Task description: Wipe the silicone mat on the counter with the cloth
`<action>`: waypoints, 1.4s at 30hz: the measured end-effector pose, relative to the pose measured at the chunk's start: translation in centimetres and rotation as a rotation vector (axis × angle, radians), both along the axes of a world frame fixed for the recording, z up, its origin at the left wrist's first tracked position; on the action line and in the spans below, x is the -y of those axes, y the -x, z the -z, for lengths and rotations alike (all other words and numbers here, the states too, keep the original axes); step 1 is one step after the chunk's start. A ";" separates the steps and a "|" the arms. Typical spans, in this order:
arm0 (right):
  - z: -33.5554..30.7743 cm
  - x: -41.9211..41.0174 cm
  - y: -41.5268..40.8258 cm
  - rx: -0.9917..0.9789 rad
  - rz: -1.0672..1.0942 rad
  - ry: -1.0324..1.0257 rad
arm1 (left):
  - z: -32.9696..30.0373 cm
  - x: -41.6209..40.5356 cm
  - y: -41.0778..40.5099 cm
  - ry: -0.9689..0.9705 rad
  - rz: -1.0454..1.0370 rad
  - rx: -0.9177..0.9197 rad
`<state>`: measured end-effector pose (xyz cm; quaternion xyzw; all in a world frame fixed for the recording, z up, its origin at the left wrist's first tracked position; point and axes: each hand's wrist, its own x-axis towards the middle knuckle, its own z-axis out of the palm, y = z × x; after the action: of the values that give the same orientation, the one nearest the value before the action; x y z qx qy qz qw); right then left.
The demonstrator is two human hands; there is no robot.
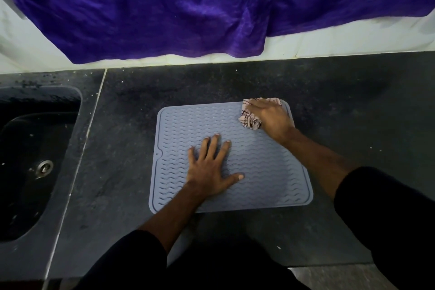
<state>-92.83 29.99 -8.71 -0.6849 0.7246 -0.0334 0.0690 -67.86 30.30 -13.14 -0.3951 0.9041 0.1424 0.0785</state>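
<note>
A grey-blue silicone mat (263, 172) with wavy ridges lies flat on the dark counter (353, 113). My left hand (209, 169) rests palm down on the mat's left half, fingers spread and straight. My right hand (270, 116) lies over a crumpled pale pink patterned cloth (249, 120) at the mat's far right corner, pressing it onto the mat. Most of the cloth is hidden under that hand.
A dark sink (28, 160) with a metal drain (44, 167) is sunk into the counter at the left. A purple fabric (188, 7) hangs over the white wall behind the counter. The counter's front edge runs near my body.
</note>
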 end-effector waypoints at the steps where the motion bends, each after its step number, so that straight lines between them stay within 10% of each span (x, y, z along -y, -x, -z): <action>1: 0.0 -0.1 0.3 -0.014 -0.010 0.000 | -0.1 0.0 0.0 -0.003 0.000 0.002; 16: -1.2 -0.2 2.6 0.009 0.231 0.029 | -1.0 0.2 0.3 -0.079 0.022 0.054; 42: -0.4 1.8 -2.7 0.134 -0.116 0.039 | -2.5 0.3 1.1 -0.134 -0.003 0.104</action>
<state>-90.12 28.14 -8.36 -0.7231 0.6767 -0.0892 0.1060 -68.96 29.99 -10.66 -0.3970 0.8868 0.1819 0.1515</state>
